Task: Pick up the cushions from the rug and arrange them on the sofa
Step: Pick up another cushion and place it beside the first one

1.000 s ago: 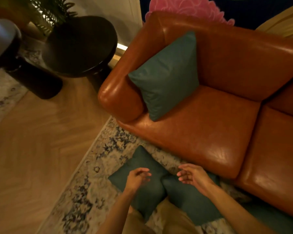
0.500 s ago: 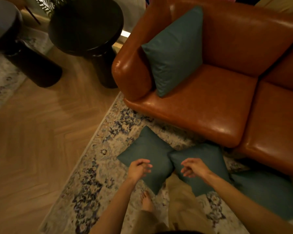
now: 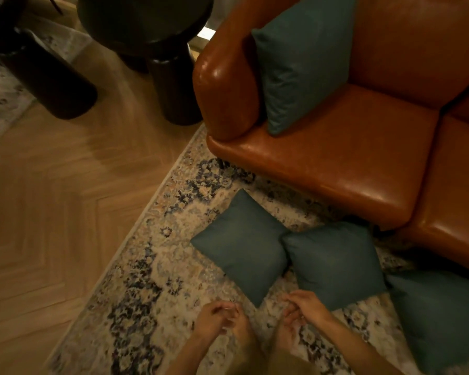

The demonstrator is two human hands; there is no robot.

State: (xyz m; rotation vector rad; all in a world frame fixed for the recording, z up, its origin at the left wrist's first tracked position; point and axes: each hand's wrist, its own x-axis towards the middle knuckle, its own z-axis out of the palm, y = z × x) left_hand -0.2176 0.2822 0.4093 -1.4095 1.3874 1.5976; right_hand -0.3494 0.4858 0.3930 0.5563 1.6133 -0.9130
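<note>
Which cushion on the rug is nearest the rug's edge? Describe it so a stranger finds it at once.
Start at the brown sofa and look down to the patterned rug in front of it, where three teal cushions lie in a row. The leftmost cushion is the one, sitting like a diamond. Unlike the other two, it has bare rug on its left side.

Two bare forearms are seen at the bottom of the view, with no sleeve, watch or ring shown on them. The left hand (image 3: 215, 318) and the right hand (image 3: 303, 311) are uncovered, fingers slender and blurred. Below and between the hands, tan trousers (image 3: 290, 361) are worn, and a bare foot (image 3: 244, 331) is seen beside the left hand.
</note>
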